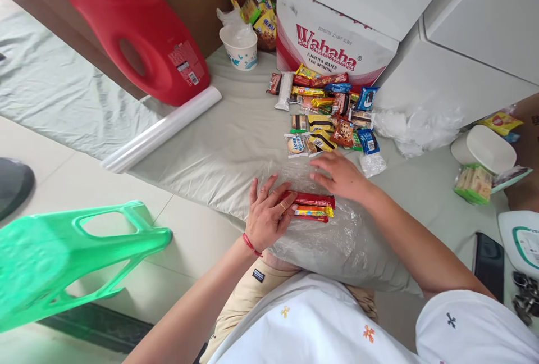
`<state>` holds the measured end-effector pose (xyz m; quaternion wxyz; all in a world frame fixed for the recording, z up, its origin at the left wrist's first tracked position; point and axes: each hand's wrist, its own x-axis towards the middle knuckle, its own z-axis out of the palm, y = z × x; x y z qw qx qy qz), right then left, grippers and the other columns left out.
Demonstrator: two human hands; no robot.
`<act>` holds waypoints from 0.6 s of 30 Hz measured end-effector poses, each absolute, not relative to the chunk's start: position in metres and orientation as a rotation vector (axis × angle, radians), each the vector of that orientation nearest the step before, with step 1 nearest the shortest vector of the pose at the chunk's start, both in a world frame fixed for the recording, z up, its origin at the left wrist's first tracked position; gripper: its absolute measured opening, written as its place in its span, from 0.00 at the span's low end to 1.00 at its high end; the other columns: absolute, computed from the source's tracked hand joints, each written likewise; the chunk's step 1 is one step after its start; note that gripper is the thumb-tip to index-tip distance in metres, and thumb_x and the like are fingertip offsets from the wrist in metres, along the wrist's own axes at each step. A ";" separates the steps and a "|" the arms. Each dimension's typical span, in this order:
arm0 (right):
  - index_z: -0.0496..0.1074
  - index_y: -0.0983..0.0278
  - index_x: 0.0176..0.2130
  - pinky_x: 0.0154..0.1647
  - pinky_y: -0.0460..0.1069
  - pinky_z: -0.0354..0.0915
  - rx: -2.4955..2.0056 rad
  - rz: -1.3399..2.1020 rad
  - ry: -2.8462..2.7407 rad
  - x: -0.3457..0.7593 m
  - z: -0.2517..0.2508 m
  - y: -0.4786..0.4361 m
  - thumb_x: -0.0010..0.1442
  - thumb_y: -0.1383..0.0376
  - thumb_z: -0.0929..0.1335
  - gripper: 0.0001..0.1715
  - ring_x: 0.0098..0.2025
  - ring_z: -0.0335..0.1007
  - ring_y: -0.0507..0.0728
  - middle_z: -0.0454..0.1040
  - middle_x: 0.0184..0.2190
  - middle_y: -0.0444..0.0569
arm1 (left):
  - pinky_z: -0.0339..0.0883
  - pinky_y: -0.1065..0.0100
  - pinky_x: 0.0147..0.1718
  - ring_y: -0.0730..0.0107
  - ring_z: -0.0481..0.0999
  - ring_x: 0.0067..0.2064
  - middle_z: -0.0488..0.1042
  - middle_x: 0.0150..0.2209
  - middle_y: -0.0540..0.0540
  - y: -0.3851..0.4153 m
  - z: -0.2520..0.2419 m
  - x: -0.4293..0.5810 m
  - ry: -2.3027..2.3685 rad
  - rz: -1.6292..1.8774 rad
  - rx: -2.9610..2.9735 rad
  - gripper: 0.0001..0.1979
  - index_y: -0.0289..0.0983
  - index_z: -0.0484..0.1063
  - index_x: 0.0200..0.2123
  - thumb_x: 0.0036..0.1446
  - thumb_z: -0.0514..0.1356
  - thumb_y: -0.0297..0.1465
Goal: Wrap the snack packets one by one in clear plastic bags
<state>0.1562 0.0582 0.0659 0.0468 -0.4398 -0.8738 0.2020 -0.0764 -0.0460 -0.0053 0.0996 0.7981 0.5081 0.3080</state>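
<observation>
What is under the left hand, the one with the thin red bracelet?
The left hand covers the left ends of slim, glossy red-wrapped bars and yellow-wrapped sticks, which lie on crinkled clear plastic film. Anything else beneath its palm is hidden.

The left hand [269,212] hides the left ends of the red-wrapped sticks [315,200]; green stool [37,251] cut off at left, red jug [164,32] at top!
</observation>
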 end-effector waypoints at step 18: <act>0.74 0.61 0.38 0.45 0.49 0.66 -0.979 0.953 -2.527 0.131 0.080 0.035 0.68 0.67 0.67 0.05 0.45 0.74 0.56 0.76 0.47 0.51 | 0.48 0.36 0.70 0.41 0.52 0.75 0.64 0.68 0.31 -0.047 -0.013 -0.074 1.657 1.133 2.256 0.34 0.40 0.59 0.68 0.63 0.62 0.44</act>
